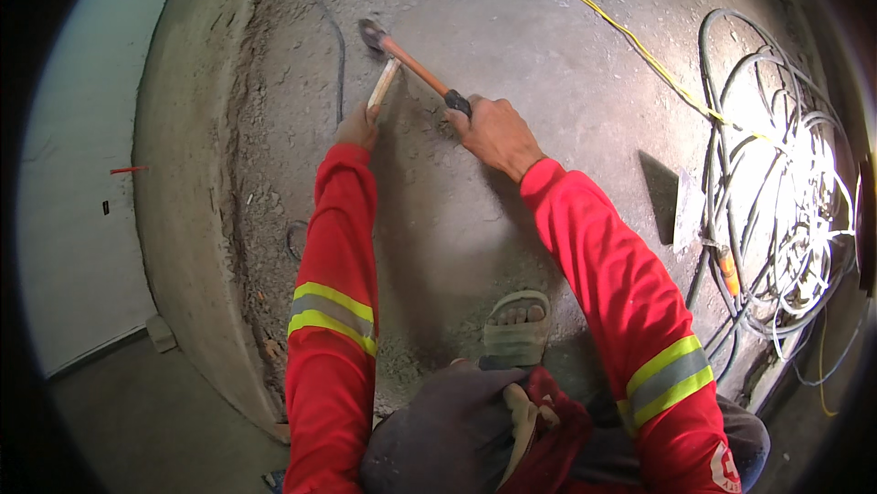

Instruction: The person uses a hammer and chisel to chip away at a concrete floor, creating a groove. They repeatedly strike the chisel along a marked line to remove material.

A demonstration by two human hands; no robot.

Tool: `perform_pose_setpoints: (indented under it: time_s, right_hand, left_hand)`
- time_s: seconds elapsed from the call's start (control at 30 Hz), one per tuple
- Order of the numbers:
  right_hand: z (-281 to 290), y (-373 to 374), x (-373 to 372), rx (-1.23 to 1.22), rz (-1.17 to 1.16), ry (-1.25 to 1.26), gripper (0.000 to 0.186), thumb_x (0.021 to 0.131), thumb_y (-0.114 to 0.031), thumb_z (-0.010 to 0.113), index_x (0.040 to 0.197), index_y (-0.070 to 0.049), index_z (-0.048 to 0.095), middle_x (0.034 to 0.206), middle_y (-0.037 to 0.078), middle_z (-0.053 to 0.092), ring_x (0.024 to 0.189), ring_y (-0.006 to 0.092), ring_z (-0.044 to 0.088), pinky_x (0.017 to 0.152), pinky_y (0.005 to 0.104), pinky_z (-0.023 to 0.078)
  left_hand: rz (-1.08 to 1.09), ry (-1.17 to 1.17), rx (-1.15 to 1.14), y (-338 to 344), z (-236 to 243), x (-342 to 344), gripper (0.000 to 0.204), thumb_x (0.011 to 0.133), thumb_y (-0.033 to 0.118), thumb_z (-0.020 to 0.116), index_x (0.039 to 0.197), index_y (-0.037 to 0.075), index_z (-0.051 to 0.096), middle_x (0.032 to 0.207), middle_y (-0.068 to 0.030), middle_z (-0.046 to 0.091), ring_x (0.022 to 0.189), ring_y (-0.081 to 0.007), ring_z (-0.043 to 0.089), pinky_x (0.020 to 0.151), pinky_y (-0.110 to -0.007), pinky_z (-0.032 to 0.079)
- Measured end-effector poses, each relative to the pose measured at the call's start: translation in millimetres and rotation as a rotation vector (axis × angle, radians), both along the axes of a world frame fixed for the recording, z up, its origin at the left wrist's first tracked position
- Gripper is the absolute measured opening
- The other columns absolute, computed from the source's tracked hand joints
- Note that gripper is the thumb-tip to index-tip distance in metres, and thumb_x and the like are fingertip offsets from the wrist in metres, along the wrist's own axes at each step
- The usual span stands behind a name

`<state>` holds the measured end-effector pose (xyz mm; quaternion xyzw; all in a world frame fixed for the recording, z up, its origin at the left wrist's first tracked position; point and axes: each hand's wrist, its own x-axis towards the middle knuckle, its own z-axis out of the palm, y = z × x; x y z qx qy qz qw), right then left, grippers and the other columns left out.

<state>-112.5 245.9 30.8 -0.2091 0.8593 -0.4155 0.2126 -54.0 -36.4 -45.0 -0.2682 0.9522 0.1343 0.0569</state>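
The right hand [494, 133] is wrapped tight around the dark grip of a hammer [413, 65]. The orange handle runs up and to the left from that hand, and the metal head sits at the far end, just past the top of a chisel [384, 83]. The left hand [356, 127] is closed around the low end of the chisel, which is a short pale bar that leans up toward the hammer head. The hammer handle crosses right by the chisel top (I cannot tell if they touch).

Close to the person, below both hands, are red sleeves with yellow and grey bands, and a foot in a sandal [516, 328] on the floor [512, 28].

Left of the left hand the concrete is rough and crumbly, with loose bits lying along a curb [187, 174]. So some chipping looks done there. The floor under and right of the hands looks smooth, so I think more is left to do.

Farther right of the right hand lies a big tangle of grey cables [786, 183]. A yellow cord [630, 37] runs across the floor above it, far past the hands.
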Motion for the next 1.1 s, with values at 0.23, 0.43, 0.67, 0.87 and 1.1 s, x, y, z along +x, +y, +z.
perform_pose_setpoints:
  time_s: [0.23,0.43,0.67,0.87,1.1]
  right_hand:
    - [24,-4,7,-0.349,-0.112,0.127,0.034,0.089,-0.033,0.055,0.092,0.001,0.051,0.067,0.025,0.061,0.065,0.0449,0.060,0.060,0.0500,0.048]
    - [-10,-14,-19,-0.016,-0.053,0.106,0.034,0.090,-0.032,0.054,0.087,0.002,0.054,0.068,0.025,0.061,0.065,0.0451,0.061,0.062,0.0486,0.050]
    - [29,-6,-16,-0.232,-0.136,0.098,0.034,0.088,-0.032,0.058,0.086,0.002,0.055,0.065,0.026,0.059,0.063,0.0465,0.058,0.059,0.0492,0.047]
    - [14,-21,-17,-0.465,-0.136,0.190,0.035,0.088,-0.032,0.058,0.095,0.002,0.053,0.068,0.026,0.060,0.065,0.0465,0.058,0.061,0.0504,0.047]
    - [-6,-17,-27,0.055,-0.055,-0.002,0.036,0.089,-0.034,0.054,0.088,0.002,0.055,0.074,0.025,0.063,0.073,0.0446,0.061,0.070,0.0513,0.047]
  left_hand:
    - [0.039,0.076,0.135,-11,2,-5,0.042,0.095,0.043,0.040,0.111,0.007,0.054,0.102,-0.0264,0.060,0.097,-0.0475,0.055,0.081,-0.052,0.043]
    - [0.039,0.026,-0.001,-7,-8,-18,0.042,0.096,0.043,0.038,0.111,0.008,0.054,0.101,-0.0267,0.061,0.097,-0.0472,0.055,0.082,-0.053,0.043]
    - [0.047,0.091,0.067,-14,-11,-11,0.041,0.095,0.042,0.040,0.108,0.006,0.054,0.094,-0.0269,0.060,0.091,-0.0469,0.056,0.075,-0.053,0.041]
    - [0.047,0.054,0.049,-9,-4,-28,0.043,0.096,0.043,0.038,0.110,0.006,0.054,0.103,-0.0259,0.060,0.098,-0.0468,0.055,0.080,-0.053,0.042]
    - [0.052,0.125,0.042,-4,-3,-30,0.042,0.096,0.042,0.037,0.105,0.005,0.055,0.101,-0.0268,0.060,0.097,-0.0476,0.055,0.079,-0.053,0.042]
